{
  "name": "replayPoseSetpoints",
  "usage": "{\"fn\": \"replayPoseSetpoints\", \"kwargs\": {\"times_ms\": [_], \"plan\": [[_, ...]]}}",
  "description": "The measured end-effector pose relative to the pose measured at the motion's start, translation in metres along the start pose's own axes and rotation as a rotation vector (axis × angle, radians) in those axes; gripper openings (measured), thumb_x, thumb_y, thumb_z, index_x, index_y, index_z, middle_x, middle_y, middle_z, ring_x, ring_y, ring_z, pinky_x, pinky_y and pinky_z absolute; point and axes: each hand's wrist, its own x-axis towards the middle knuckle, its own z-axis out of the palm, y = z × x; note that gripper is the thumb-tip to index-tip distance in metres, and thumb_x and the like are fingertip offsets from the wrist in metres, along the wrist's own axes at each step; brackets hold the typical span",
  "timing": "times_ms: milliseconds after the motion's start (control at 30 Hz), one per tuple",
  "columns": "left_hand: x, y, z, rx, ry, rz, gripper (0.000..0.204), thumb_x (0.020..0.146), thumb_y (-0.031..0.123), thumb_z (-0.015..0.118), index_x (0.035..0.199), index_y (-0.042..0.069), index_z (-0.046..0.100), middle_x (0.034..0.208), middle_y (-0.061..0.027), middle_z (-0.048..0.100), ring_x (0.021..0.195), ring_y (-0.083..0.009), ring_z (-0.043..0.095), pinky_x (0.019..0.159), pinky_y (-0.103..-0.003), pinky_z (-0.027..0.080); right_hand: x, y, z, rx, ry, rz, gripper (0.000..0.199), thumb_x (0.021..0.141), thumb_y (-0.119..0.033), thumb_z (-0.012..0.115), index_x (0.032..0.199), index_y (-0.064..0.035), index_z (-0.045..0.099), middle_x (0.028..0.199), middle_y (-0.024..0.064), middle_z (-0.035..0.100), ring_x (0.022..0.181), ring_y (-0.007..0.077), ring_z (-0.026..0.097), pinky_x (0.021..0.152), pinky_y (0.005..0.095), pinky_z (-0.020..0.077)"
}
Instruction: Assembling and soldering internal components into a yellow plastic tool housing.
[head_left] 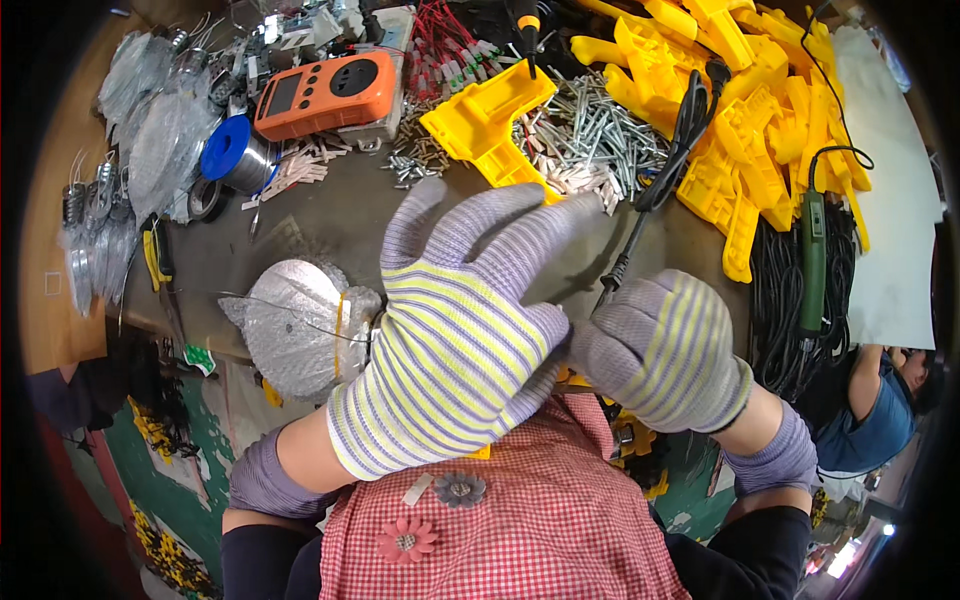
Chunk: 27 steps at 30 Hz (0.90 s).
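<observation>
Both my hands wear striped grey and yellow knit gloves. My left hand [455, 320] is open over the bench, fingers spread toward the far side and slightly blurred. Its fingertips are close to an L-shaped yellow plastic housing half [490, 120]; I cannot tell whether they touch. My right hand [665, 350] is closed around the near end of a black power cord [628, 245], whose bundled length and plug lie farther back. What else sits inside the fist is hidden. Beside my left wrist lies a bubble-wrapped bundle [290, 325] with a rubber band round it.
Loose screws [600, 130] and yellow housings [765, 130] cover the back. An orange meter [325, 92], a blue solder spool [228, 148] and yellow-handled pliers [158, 255] are at left. Black cords [780, 290] and a green tool [812, 260] lie right. A co-worker [868, 420] sits beyond.
</observation>
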Motion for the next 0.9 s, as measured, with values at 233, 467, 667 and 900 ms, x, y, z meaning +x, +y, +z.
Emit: {"fn": "replayPoseSetpoints", "kwargs": {"times_ms": [233,467,667,900], "plan": [[-0.009,-0.006,0.002,-0.084,-0.123,-0.097,0.018,0.06,0.029,0.074,0.073,0.016,0.075,0.14,-0.014,0.055,0.127,-0.0366,0.049,0.107,-0.058,0.028,-0.007,-0.003,0.004,0.879,-0.194,0.611,0.015,0.084,-0.019,0.064,0.08,-0.0041,0.062,0.066,0.0075,0.056,0.06,0.03,0.059,0.054,0.0413,0.046],[-0.013,-0.005,0.008,-0.081,-0.011,-0.118,0.014,0.064,0.028,0.076,0.072,0.017,0.076,0.135,-0.013,0.06,0.124,-0.0372,0.051,0.107,-0.055,0.03,-0.004,0.046,0.049,0.127,0.026,0.646,0.015,0.083,-0.017,0.069,0.088,-0.0037,0.065,0.082,0.0151,0.065,0.079,0.0351,0.064,0.071,0.0436,0.0509],[-0.013,-0.006,0.01,-0.106,0.017,-0.149,0.01,0.067,0.023,0.075,0.073,0.016,0.076,0.134,-0.0142,0.061,0.124,-0.0362,0.051,0.108,-0.053,0.029,0.011,0.052,0.065,-0.022,-0.138,0.632,0.014,0.078,-0.016,0.072,0.086,-0.0069,0.066,0.081,0.0126,0.065,0.081,0.0332,0.064,0.072,0.0429,0.0509],[-0.014,-0.005,0.013,-0.097,0.034,-0.161,0.009,0.067,0.024,0.075,0.074,0.017,0.076,0.134,-0.0135,0.061,0.123,-0.0358,0.052,0.107,-0.053,0.03,0.012,0.052,0.067,-0.007,-0.303,0.707,0.013,0.079,-0.016,0.07,0.086,-0.0061,0.065,0.082,0.0147,0.065,0.084,0.036,0.064,0.075,0.0451,0.0505]]}}
